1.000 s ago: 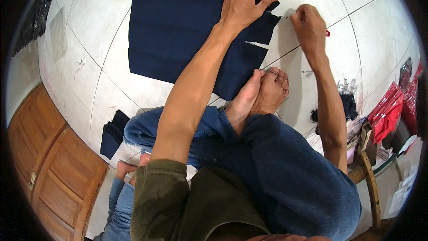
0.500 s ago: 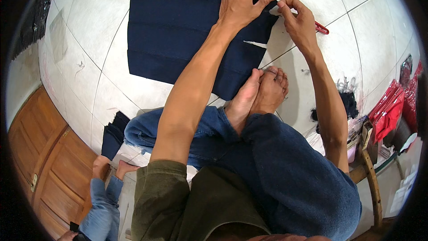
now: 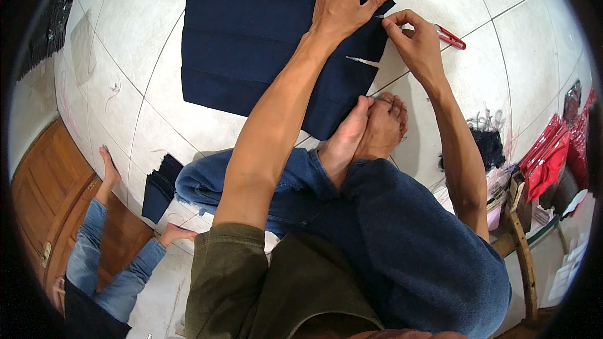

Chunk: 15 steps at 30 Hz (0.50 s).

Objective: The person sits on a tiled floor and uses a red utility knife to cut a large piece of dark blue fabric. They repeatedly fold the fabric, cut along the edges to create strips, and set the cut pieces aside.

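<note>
A navy fabric panel (image 3: 245, 44) with ridged horizontal seams and slits in its right edge lies on the tiles. My left hand (image 3: 342, 3) is closed on its upper right edge, fingers curled over the cloth. My right hand (image 3: 414, 44) pinches at the edge just below, by a slit, thumb and forefinger together; the tiny part between them is unclear. A red cutter (image 3: 453, 39) lies behind my right hand, partly hidden. My bare feet (image 3: 380, 122) are just below the panel.
Another person's legs (image 3: 119, 282) stretch along the lower left by a wooden door (image 3: 41, 194). Folded navy pieces (image 3: 157, 194) lie left of my knee. At right are dark scraps (image 3: 487, 147), red glossy packages (image 3: 543, 157) and a wooden frame (image 3: 524, 263).
My right hand has moved left to the fabric's edge, uncovering more of the red cutter. The other person's legs have shifted, one foot now raised higher along the door.
</note>
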Available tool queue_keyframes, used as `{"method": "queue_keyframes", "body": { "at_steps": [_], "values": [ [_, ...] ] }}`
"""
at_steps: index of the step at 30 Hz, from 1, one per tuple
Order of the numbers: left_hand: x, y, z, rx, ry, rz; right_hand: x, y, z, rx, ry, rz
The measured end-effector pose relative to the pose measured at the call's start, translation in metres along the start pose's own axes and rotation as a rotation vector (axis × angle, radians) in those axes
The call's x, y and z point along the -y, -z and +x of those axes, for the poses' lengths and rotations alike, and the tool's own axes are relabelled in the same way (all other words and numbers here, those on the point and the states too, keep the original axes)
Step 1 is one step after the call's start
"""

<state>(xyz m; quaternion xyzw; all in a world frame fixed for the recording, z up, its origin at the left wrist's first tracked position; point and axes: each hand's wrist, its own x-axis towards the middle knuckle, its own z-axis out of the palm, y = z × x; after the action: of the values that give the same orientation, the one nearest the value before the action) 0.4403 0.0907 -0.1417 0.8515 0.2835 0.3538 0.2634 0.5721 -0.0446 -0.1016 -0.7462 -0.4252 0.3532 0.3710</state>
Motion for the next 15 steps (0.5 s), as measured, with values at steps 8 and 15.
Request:
{"method": "queue_keyframes", "body": {
  "at_steps": [8, 15],
  "values": [
    [0.001, 0.001, -0.001, 0.009, 0.009, 0.005, 0.007, -0.008, 0.003, -0.068, -0.084, 0.072],
    [-0.001, -0.001, 0.000, -0.001, -0.010, 0.003, -0.016, 0.005, 0.000, 0.014, -0.216, 0.468]
  ]
}}
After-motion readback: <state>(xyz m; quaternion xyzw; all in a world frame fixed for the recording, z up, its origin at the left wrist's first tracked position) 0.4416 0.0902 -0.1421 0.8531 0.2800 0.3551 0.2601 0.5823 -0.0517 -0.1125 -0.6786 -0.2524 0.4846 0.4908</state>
